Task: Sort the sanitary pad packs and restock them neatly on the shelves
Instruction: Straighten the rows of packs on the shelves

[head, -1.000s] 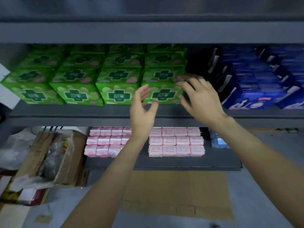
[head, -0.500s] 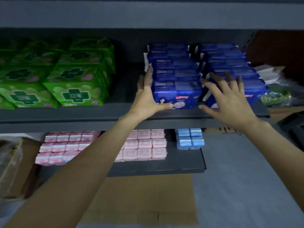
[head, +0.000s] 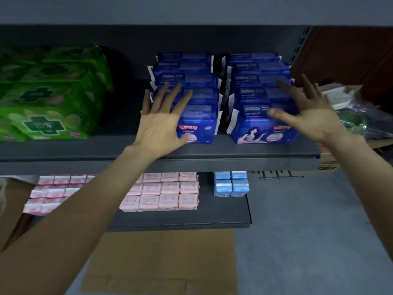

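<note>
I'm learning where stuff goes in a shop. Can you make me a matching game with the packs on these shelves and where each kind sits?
Things:
1. green packs
2. dark blue packs
3. pink packs
4. light blue packs

Places:
A. lower shelf, right end of the row
B. upper shelf, left side
C. lower shelf, middle
D. upper shelf, by both hands

Pairs: 1-B, 2-D, 3-C, 4-A

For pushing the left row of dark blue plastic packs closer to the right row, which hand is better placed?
Probably the left hand: its spread fingers lie at the outer side of the left row of dark blue plastic packs. The right hand is over the right row.
</note>
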